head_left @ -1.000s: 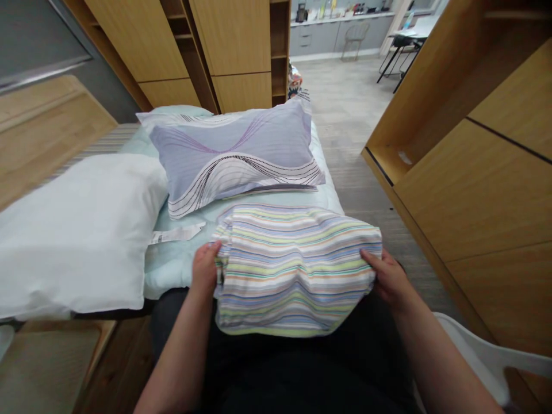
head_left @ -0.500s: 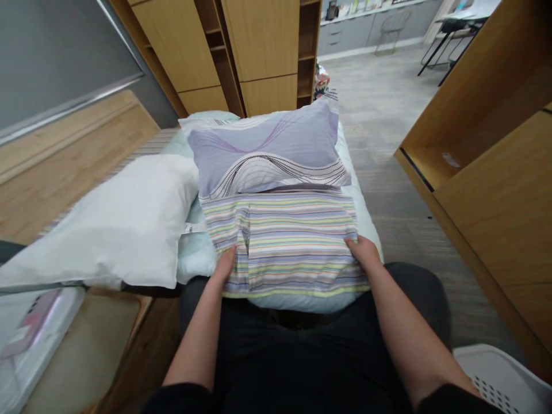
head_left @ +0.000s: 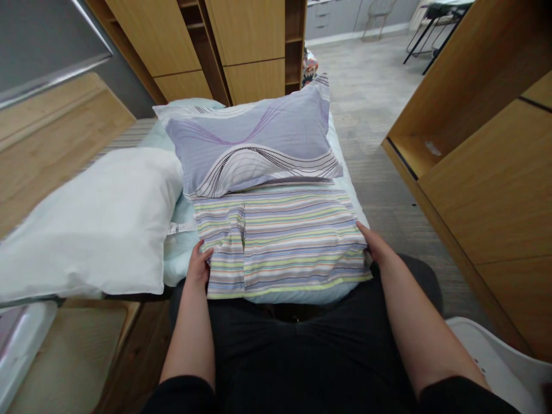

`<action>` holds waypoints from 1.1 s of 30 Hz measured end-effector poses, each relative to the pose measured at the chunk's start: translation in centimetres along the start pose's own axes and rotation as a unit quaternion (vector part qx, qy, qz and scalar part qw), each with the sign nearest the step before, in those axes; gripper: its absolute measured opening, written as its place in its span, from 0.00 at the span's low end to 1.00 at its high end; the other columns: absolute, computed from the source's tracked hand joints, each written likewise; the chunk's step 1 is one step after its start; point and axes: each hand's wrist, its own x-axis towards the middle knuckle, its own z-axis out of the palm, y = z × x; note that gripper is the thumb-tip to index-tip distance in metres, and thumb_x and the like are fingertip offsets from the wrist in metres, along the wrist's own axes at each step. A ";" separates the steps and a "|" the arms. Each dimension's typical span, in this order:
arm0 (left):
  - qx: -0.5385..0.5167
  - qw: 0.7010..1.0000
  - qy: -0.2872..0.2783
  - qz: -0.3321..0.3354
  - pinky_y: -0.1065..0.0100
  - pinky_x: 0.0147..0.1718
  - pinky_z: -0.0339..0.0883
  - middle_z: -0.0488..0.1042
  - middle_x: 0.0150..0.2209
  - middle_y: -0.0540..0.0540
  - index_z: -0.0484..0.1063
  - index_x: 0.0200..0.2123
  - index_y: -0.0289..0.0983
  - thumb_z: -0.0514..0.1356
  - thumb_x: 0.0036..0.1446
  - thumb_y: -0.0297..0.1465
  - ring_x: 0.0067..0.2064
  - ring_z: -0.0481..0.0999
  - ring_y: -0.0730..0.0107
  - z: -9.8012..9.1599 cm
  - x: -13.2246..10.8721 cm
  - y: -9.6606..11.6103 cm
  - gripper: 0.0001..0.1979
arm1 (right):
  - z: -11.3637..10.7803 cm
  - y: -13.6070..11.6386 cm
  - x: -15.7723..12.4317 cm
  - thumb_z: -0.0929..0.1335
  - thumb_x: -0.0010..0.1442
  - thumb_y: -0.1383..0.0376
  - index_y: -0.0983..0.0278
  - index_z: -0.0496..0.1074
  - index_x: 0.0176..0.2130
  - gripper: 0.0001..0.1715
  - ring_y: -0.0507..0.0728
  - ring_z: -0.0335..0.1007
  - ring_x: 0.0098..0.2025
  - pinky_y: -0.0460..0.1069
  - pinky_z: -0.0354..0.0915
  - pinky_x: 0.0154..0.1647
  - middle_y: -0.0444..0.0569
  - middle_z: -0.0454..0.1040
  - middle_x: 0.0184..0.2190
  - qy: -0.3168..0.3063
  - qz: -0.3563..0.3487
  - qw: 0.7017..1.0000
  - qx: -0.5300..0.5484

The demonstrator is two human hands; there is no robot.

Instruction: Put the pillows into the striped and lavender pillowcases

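A folded striped cloth (head_left: 297,241) lies on a pale blue padded surface (head_left: 302,295) just before my lap. My left hand (head_left: 199,265) is at its left edge, thumb and forefinger apart and the thumb touching the cloth; the other fingers are partly hidden. At the right edge, my right hand (head_left: 376,246) has its thumb along the cloth and its fingers tucked beneath, partly hidden. A grey-lilac pillow (head_left: 254,135) with wavy dotted lines rests directly behind the cloth. Left of both lies a plain white pillow (head_left: 99,224).
Wooden cabinets stand at the back (head_left: 254,52) and on the right (head_left: 495,190). A white perforated basket (head_left: 487,356) is on the floor at lower right. At lower left is a white plastic lid or tray (head_left: 32,345). Grey floor (head_left: 357,103) runs along the right side.
My left hand has shifted left to the cloth's outer edge, its thumb and forefinger spreading. My right hand has moved slightly outward and up along the right edge. The view has shifted a little.
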 end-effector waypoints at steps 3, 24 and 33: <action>-0.003 0.998 -0.049 0.046 0.56 0.51 0.79 0.81 0.53 0.41 0.70 0.65 0.41 0.78 0.41 0.35 0.51 0.83 0.54 -3.8 -0.1 1.3 0.46 | -0.2 -0.3 -2.4 0.82 0.47 0.53 0.63 0.81 0.43 0.27 0.67 0.83 0.40 0.57 0.79 0.43 0.56 0.85 0.39 -0.170 0.093 0.981 0.006; 0.665 0.720 0.086 0.182 0.48 0.51 0.71 0.78 0.47 0.30 0.82 0.51 0.34 0.58 0.63 0.30 0.50 0.77 0.41 -2.1 -4.4 4.1 0.17 | -4.0 0.8 -1.9 0.71 0.63 0.42 0.65 0.74 0.64 0.41 0.75 0.79 0.52 0.62 0.72 0.49 0.67 0.81 0.52 0.012 -0.078 0.783 -0.617; 0.619 0.667 -0.225 0.348 0.54 0.63 0.64 0.79 0.56 0.41 0.79 0.54 0.40 0.62 0.65 0.32 0.63 0.72 0.51 7.7 -7.8 -1.0 0.15 | -3.6 1.6 -1.1 0.70 0.62 0.40 0.63 0.66 0.70 0.48 0.73 0.79 0.54 0.58 0.70 0.48 0.64 0.80 0.55 0.017 -0.062 0.794 -0.605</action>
